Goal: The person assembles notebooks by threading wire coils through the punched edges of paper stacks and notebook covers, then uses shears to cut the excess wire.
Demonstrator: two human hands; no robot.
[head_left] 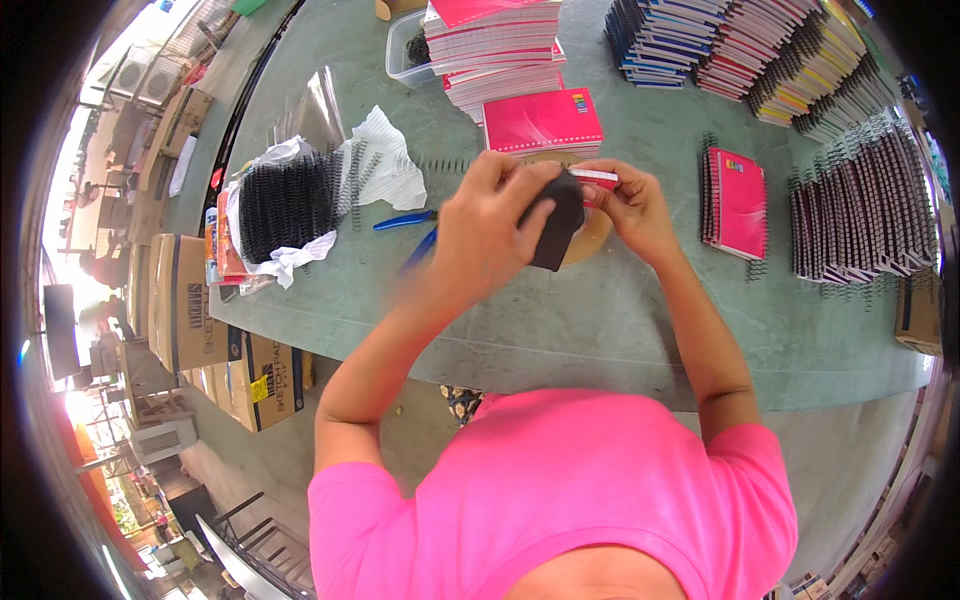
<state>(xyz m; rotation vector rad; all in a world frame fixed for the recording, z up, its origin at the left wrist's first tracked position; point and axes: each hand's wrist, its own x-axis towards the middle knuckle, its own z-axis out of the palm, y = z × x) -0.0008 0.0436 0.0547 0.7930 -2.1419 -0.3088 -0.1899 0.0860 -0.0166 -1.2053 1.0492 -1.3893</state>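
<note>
My left hand (490, 235) and right hand (630, 205) meet out in front of me, fingers curled and pinching. Both forearms rise from bent elbows, converging; my left wrist bends inward, knuckles up.

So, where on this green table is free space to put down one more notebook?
The green table is bare along its near edge, below both hands, and between the right hand and the single pink notebook. The far side is crowded with notebook stacks; black wire coils fill the left.

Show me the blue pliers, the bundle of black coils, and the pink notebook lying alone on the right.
blue pliers (404, 220), head view, upper handle.
black coils (285, 204), head view, bundle's middle.
pink notebook (741, 200), head view, cover's middle.
</note>
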